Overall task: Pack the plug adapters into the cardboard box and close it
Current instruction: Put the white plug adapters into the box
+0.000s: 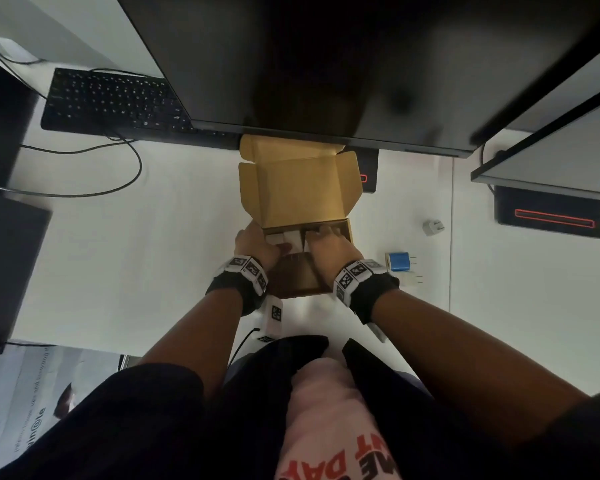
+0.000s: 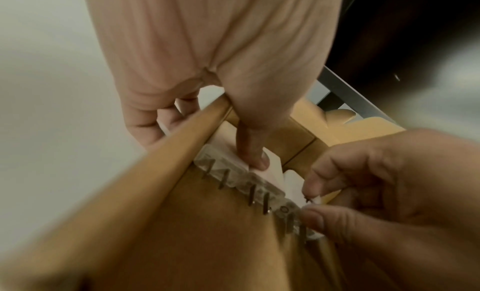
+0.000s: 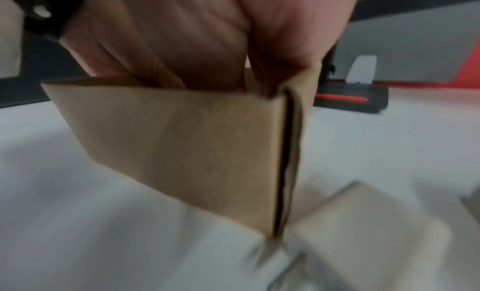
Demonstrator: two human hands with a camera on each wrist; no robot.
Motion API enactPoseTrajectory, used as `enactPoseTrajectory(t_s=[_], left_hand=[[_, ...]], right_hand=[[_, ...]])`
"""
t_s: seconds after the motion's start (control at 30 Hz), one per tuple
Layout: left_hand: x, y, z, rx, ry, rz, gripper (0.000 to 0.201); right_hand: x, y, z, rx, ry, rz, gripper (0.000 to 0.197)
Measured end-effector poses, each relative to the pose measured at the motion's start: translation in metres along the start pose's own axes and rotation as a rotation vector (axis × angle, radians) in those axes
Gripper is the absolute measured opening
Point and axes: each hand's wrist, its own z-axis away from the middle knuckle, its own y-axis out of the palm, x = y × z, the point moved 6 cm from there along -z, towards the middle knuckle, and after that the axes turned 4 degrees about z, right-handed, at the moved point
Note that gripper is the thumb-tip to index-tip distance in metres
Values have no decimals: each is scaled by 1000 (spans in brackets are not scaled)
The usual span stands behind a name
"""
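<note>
The box [image 1: 302,202] sat open on the desk [image 1: 153,254] under the monitor [image 1: 326,64], lid up. White adapters [image 2: 233,172] lined its far wall, prongs out. The left hand [image 1: 257,245] straddled the left wall, thumb pressing an adapter, fingers curled outside. The right hand [image 1: 329,249] pinched another adapter in the row. A blue adapter [image 1: 399,261] and a white one [image 1: 433,227] lay right of the box.
</note>
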Motion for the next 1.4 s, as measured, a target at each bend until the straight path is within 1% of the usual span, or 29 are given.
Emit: enactPoseTrajectory(t_s=[0.07,0.17,0.2,0.33,0.37,0.47,0.5,0.57,0.63,0.77,0.9,1.0,1.1,1.17,1.23,1.3,1.33,1.4], left_hand=[[-1,0,0,-3,20,-17,46],[-1,0,1,3,25,-7,48],[-1,0,2,5,27,2,50],[-3,-2,2,43,45,7,50],[-3,-2,3,76,46,3,54],[-8,-5,5,186,93,8,76],[-10,-6,6,195,100,1,75],[-8,-6,5,174,86,-44,60],[-4,-5,3,133,66,-58,51],[4,-3,1,77,20,-32,48],[1,-3,4,24,33,-34,40],[1,-3,4,25,33,-16,44],[0,-4,3,63,42,-16,47],[-1,-5,4,98,54,-8,54],[2,-3,1,129,57,20,69],[4,-2,-2,143,70,32,82],[3,-2,-1,134,69,27,83],[1,-5,2,100,46,11,76]], right_hand=[[-3,2,5,-8,-2,3,26],[-8,3,9,32,59,-10,32],[-9,2,9,25,65,-19,32],[-9,1,6,-7,27,-3,26],[-9,2,6,-22,10,5,25],[-7,3,7,-54,-16,40,23],[-6,3,7,-55,-28,58,23],[-5,2,9,-49,-47,90,24],[-5,2,9,-66,-55,94,25],[-7,4,13,-80,-41,46,27],[-2,5,24,-109,-127,187,38],[-2,5,30,-164,-135,271,39],[-3,5,35,-169,-120,262,48],[-4,4,41,-172,-132,232,55],[-7,-4,50,-223,-138,154,57],[-22,-14,60,-350,-78,41,51],[-34,-17,66,-426,-23,-29,46],[-66,-16,75,-522,107,-162,40]])
